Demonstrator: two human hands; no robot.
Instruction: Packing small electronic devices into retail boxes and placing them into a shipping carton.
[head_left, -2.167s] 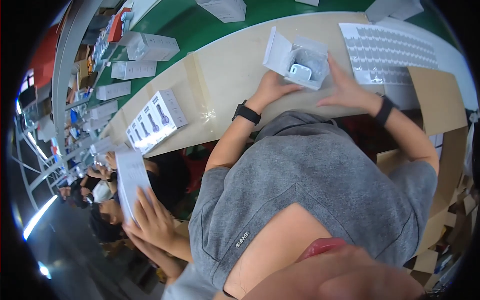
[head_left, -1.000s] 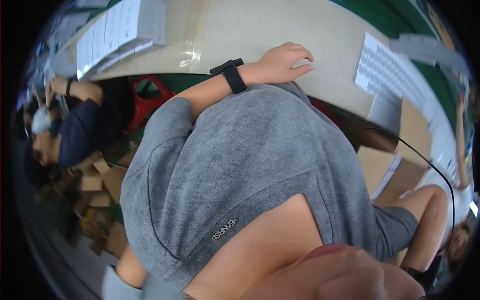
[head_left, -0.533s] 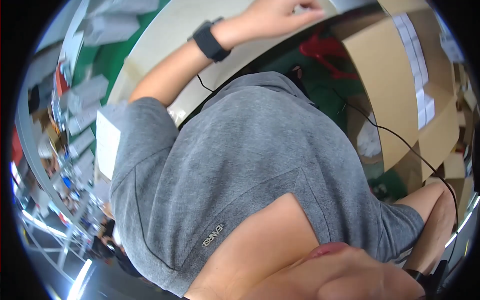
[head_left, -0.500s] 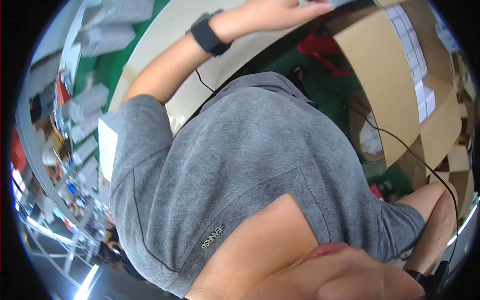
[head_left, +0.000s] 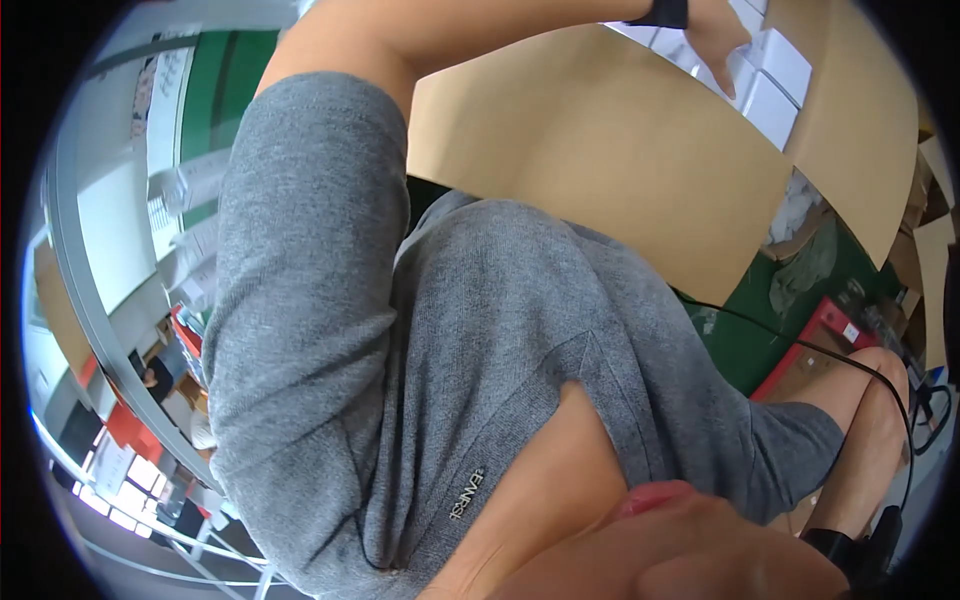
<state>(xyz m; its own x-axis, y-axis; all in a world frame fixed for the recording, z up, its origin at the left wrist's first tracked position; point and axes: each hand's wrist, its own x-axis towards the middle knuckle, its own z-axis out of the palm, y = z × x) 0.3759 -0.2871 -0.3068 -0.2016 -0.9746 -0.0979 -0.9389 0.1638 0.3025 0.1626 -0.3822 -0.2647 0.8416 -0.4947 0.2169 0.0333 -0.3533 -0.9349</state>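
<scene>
My left hand (head_left: 715, 38), with a black band (head_left: 662, 12) round its wrist, reaches across to the upper right. It is at the end of a row of small white boxes, its thumb and fingers about a white box (head_left: 778, 70); its fingertips are partly hidden. The white boxes stand inside a large open cardboard carton (head_left: 600, 120), whose near flap spreads towards my body. My right forearm (head_left: 865, 450) is bent up at the lower right edge, a black band at its wrist. The right hand itself lies outside the picture.
A black cable (head_left: 770, 330) runs past my right arm. Beyond the carton lie crumpled clear plastic (head_left: 800, 210), a red crate-like object (head_left: 815, 335) on the green floor (head_left: 745, 355), and more cardboard boxes (head_left: 935, 260). At the left are a grey metal frame (head_left: 85, 290) and blurred shelves.
My left hand has swung right from above the pale table to the white boxes in the carton. My body has turned; the carton fills more of the view and the table has gone from sight.
</scene>
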